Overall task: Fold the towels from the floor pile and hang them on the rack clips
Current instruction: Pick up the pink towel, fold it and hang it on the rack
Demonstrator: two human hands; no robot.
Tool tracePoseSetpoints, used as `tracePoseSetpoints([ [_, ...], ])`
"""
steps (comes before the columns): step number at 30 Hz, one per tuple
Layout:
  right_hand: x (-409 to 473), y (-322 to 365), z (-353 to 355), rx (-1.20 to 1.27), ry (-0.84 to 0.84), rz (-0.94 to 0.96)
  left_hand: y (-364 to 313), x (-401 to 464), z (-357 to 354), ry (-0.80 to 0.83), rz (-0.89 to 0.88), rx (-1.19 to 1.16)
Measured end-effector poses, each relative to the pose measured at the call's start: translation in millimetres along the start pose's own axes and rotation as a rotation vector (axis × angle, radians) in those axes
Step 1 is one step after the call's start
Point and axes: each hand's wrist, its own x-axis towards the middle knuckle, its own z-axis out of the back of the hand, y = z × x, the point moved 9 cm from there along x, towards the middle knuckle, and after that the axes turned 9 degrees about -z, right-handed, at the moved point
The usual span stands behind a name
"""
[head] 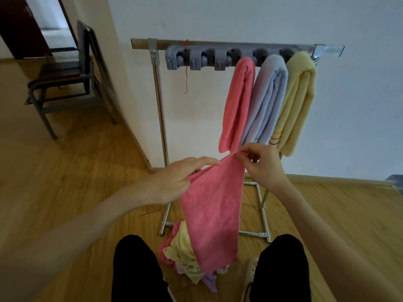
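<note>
Left hand [174,179]: centre frame, gripping the pink towel [211,214] edge.
Right hand [261,164]: pinching its top corner.
Pile [185,258]: bottom centre, on the floor.
Rack [218,55]: upper centre, three towels clipped.

The two right-hand clips of the grey clip strip [218,58] are largely covered by the hung towels. Much of the floor pile [185,258] is hidden behind the held pink towel [213,214] and the person's legs. The chair [65,73] at upper left is blurred. The right post of the rack [159,101] is concealed by the yellow towel [298,94].
</note>
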Motion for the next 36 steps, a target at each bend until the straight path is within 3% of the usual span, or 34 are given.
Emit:
tracePoseSetpoints([
  [9, -1, 8, -11, -0.005, 0.072, 0.005, -7, -3, -18, 0.304, -0.039, 0.173],
  [13, -3, 10, -20, -0.021, 0.091, 0.023, -18, -1, -24, 0.380, -0.137, 0.312],
  [16, -4, 11, -21, -0.018, 0.082, 0.033, -27, 2, -24, 0.329, -0.249, 0.460],
  [20, -3, 9, -17, -0.009, 0.076, 0.008, -55, -5, -17, 0.070, -0.541, 0.718],
  [25, -4, 11, -15, 0.018, 0.092, 0.004, -66, -6, -33, 0.111, -0.696, 0.784],
  [32, -4, 15, -9, 0.181, 0.130, -0.064, -38, 10, 5, -0.177, -0.399, 0.707],
  [36, 0, 22, -11, 0.216, 0.185, -0.066, -36, 15, 13, -0.290, -0.353, 0.620],
])
